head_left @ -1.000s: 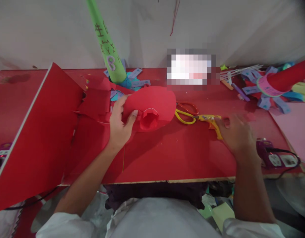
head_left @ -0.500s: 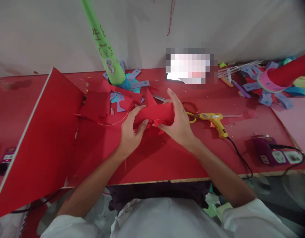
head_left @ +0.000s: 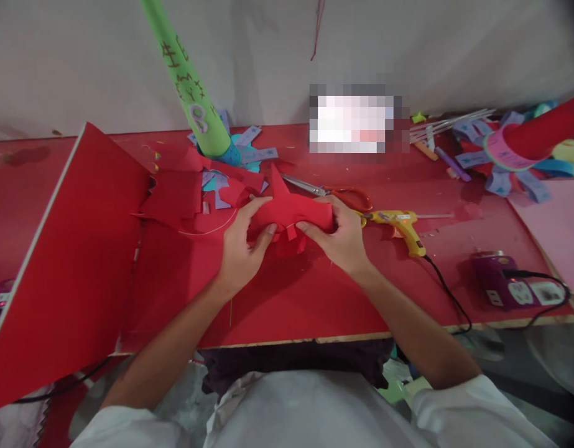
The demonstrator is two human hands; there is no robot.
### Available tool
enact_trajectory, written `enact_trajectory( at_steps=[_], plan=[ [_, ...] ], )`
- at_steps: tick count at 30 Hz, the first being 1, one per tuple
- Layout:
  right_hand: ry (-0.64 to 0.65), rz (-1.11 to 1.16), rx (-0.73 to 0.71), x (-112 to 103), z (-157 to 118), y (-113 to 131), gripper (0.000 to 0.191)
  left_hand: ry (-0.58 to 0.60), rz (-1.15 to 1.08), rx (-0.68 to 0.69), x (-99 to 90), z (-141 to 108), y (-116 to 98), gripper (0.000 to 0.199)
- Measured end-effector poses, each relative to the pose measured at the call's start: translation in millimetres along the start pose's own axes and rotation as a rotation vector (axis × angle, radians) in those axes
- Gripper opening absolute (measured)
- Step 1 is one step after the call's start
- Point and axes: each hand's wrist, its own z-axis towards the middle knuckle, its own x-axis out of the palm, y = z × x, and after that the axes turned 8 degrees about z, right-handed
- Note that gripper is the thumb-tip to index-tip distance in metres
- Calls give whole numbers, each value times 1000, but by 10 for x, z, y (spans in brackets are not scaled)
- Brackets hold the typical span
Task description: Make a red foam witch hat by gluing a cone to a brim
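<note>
Between my two hands is a rolled red paper piece [head_left: 293, 211] with a pointed flap standing up and a small tab at its front edge. My left hand [head_left: 247, 242] grips its left end, thumb in front and fingers behind. On the right end, my right hand [head_left: 342, 236] closes the same way, its thumb pressing near the tab. Behind my right hand lie scissors [head_left: 354, 198] with red handles, partly hidden. A yellow glue gun [head_left: 398, 224] rests to the right of that hand. Loose red paper scraps [head_left: 179, 196] lie left of my left hand.
A red board [head_left: 72, 267] stands tilted at the left. At the back rises a green paper tube [head_left: 198, 112], beside a pixelated bright rectangle [head_left: 352, 118]. Far right are a red tube [head_left: 548, 134] with paper strips and a purple power socket [head_left: 501, 283] with a cord.
My right hand has lowered its raised fingers and now wraps the right end of the red paper. More of the scissors shows behind it. The view has shifted slightly.
</note>
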Motion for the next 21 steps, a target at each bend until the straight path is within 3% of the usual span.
enact_trajectory(
  at_steps=[3,7,9,13,21],
  plan=[
    [27,18,24,-7,12,18,27,8,24,33,-15,15,12,48],
    [14,15,16,-5,17,68,22,-46,152,201,-46,32,21,92],
    [10,4,17,-4,14,96,20,-93,240,281,-41,30,9,105],
    [57,-1,19,-2,-2,140,17,-132,310,300,-15,27,-50,102],
    [162,49,-28,10,-17,150,21,-120,112,99,-77,71,-80,82]
  ],
)
